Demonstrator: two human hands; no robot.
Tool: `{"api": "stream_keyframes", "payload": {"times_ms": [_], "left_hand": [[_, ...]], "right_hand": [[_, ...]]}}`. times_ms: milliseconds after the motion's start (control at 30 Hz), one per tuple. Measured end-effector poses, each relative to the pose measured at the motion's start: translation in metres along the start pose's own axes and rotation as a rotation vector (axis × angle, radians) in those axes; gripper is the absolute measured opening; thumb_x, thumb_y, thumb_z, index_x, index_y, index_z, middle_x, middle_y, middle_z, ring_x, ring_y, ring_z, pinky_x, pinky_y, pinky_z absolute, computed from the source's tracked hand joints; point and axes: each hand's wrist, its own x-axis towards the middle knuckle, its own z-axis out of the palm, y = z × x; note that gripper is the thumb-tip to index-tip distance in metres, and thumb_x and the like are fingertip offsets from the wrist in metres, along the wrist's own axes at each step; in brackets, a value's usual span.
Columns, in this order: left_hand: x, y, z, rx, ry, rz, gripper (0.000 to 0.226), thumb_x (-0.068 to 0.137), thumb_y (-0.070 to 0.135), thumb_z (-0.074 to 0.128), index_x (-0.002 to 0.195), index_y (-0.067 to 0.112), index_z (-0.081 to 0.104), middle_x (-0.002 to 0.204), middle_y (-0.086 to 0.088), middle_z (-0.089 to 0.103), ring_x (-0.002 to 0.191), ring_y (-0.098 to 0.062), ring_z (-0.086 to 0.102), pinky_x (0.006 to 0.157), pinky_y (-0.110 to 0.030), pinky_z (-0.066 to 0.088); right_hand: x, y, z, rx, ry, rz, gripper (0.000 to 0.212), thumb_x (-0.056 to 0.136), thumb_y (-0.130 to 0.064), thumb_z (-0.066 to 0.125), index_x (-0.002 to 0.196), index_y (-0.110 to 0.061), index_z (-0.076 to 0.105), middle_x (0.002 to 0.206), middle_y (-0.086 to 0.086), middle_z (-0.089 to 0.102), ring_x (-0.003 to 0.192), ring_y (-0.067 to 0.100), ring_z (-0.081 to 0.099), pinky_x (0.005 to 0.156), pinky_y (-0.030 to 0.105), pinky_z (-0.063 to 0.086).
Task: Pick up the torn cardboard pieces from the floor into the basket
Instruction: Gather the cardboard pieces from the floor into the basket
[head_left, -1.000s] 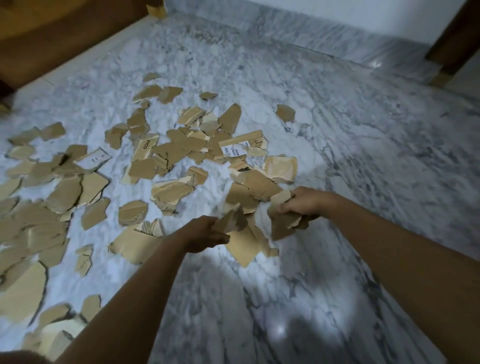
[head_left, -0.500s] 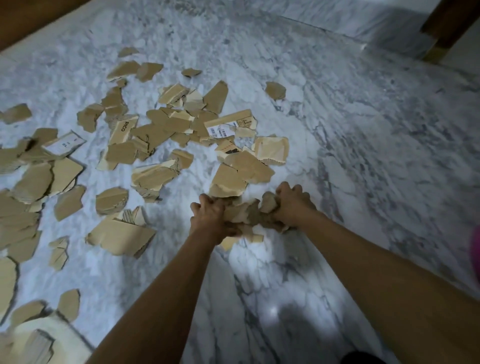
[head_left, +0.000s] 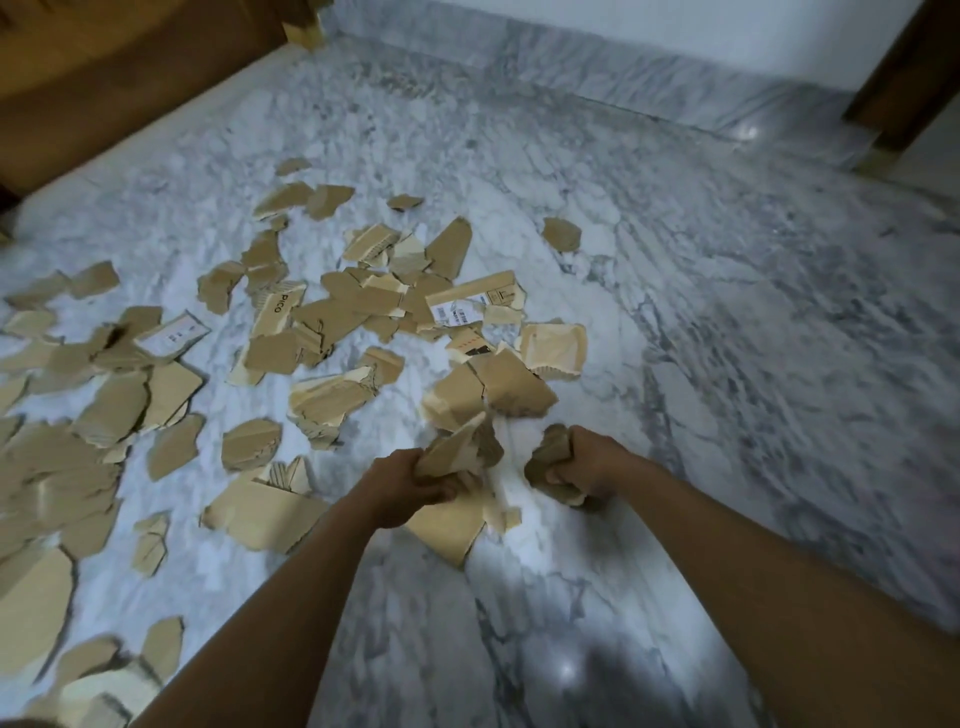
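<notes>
Gripping torn brown cardboard pieces (head_left: 460, 449): left hand (head_left: 402, 486) and right hand (head_left: 587, 465), fists closed, above grey-veined marble floor (head_left: 727, 364).

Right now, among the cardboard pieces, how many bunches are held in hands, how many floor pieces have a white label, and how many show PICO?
Held bunches: 2, in left hand and right hand
White-label pieces: 2, centre one and left one
PICO piece: 1
Total: 5
</notes>
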Motion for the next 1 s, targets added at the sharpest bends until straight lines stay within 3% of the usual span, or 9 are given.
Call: {"api": "stream_keyframes", "payload": {"times_ms": [167,300,400,500,600,733,867,933,1000], "left_hand": [[-0.005,0.036,-0.048,-0.097,0.078,0.033,0.042,0.082,0.040,0.076,0.115,0.017,0.064,0.106,-0.003,0.069,0.097,-0.021,0.063,0.081,-0.033,0.048],[-0.001,0.069,-0.089,-0.056,0.107,0.043,0.049,0.084,0.038,0.074,0.121,0.012,0.056,0.112,-0.008,0.064,0.102,-0.025,0.062,0.086,-0.038,0.051],[0.006,0.071,-0.102,0.032,0.056,0.023,0.049,0.083,0.042,0.072,0.119,0.012,0.056,0.109,-0.011,0.065,0.100,-0.027,0.064,0.089,-0.046,0.054],[0.025,0.067,-0.103,0.109,0.029,0.051,0.037,0.088,0.036,0.069,0.115,0.011,0.063,0.109,-0.010,0.066,0.104,-0.029,0.063,0.096,-0.045,0.050],[0.054,0.057,-0.090,0.269,0.042,0.106,0.037,0.090,0.044,0.064,0.117,0.020,0.065,0.111,-0.005,0.060,0.111,-0.024,0.052,0.102,-0.040,0.039],[0.091,0.039,-0.054,0.296,0.062,0.191,0.058,0.082,0.048,0.070,0.131,0.021,0.056,0.127,-0.012,0.056,0.128,-0.032,0.039,0.103,-0.042,0.035],[0.117,0.034,-0.042,0.213,0.027,0.213,0.064,0.072,0.042,0.078,0.128,0.022,0.053,0.118,-0.013,0.063,0.112,-0.034,0.056,0.087,-0.038,0.047],[0.125,0.037,-0.044,0.213,-0.013,0.239,0.060,0.075,0.034,0.076,0.127,0.020,0.050,0.114,-0.011,0.067,0.106,-0.032,0.061,0.083,-0.036,0.050],[0.127,0.042,-0.050,0.186,-0.058,0.243,0.061,0.081,0.028,0.073,0.130,0.015,0.039,0.110,-0.013,0.066,0.100,-0.032,0.063,0.079,-0.038,0.052]], "right_hand": [[-0.014,-0.016,-0.069,0.073,0.079,-0.117,0.039,0.084,-0.031,0.076,0.120,-0.019,0.064,0.113,0.008,0.069,0.105,0.028,0.065,0.080,0.032,0.054],[-0.028,-0.041,-0.128,0.126,0.102,-0.199,0.015,0.093,-0.029,0.068,0.104,-0.019,0.068,0.100,0.006,0.068,0.085,0.023,0.064,0.065,0.027,0.049],[-0.019,-0.061,-0.145,0.161,0.020,-0.204,0.026,0.093,-0.032,0.067,0.110,-0.012,0.063,0.103,0.009,0.065,0.080,0.019,0.063,0.062,0.030,0.055],[0.010,-0.081,-0.128,0.087,-0.023,-0.172,0.050,0.089,-0.040,0.069,0.128,-0.010,0.059,0.123,0.010,0.061,0.105,0.027,0.063,0.080,0.040,0.061],[0.039,-0.084,-0.084,-0.115,0.046,-0.099,0.062,0.096,-0.043,0.055,0.145,-0.009,0.037,0.145,0.015,0.041,0.134,0.035,0.041,0.108,0.041,0.040],[0.069,-0.066,-0.027,-0.058,0.253,0.017,0.061,0.087,-0.048,0.065,0.131,-0.014,0.038,0.137,0.012,0.035,0.125,0.037,0.037,0.093,0.044,0.042],[0.079,-0.058,-0.013,0.233,0.353,0.042,0.071,0.063,-0.057,0.078,0.113,-0.022,0.041,0.108,0.002,0.053,0.098,0.029,0.053,0.075,0.038,0.047],[0.082,-0.059,-0.010,0.246,0.313,-0.048,0.048,0.067,-0.050,0.078,0.100,-0.019,0.059,0.094,0.000,0.065,0.085,0.021,0.063,0.071,0.036,0.052],[0.086,-0.057,-0.008,0.148,0.221,-0.133,0.027,0.079,-0.033,0.069,0.094,-0.011,0.070,0.094,0.007,0.071,0.085,0.023,0.067,0.075,0.040,0.056]]}}
